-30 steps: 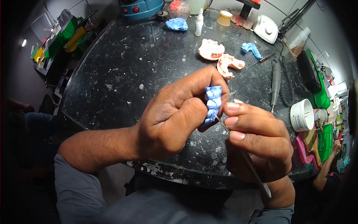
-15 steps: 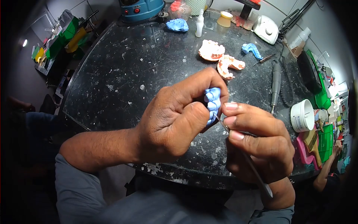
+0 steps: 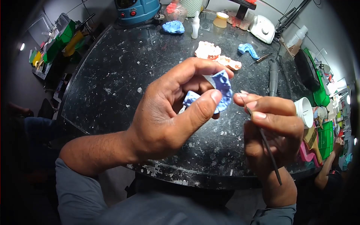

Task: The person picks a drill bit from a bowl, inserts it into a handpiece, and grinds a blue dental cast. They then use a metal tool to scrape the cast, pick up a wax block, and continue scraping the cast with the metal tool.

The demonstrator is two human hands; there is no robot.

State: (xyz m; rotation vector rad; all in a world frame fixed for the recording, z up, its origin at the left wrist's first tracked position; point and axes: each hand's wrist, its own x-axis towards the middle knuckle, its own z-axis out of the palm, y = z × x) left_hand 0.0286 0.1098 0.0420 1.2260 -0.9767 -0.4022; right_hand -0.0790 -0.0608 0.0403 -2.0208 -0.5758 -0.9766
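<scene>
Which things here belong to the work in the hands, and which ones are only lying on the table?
In the work:
blue dental model, left hand
thin tool, right hand

Probably just lying there:
pale dental models
curved blue piece
white bottle
grey handpiece
white tub

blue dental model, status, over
Left hand gripping blue dental model. Right hand holding thin tool, apart from the model. Pale models on table beyond.

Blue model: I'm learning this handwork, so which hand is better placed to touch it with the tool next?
Probably the right hand: it holds the thin tool beside the blue model, which occupies the left hand.
</scene>
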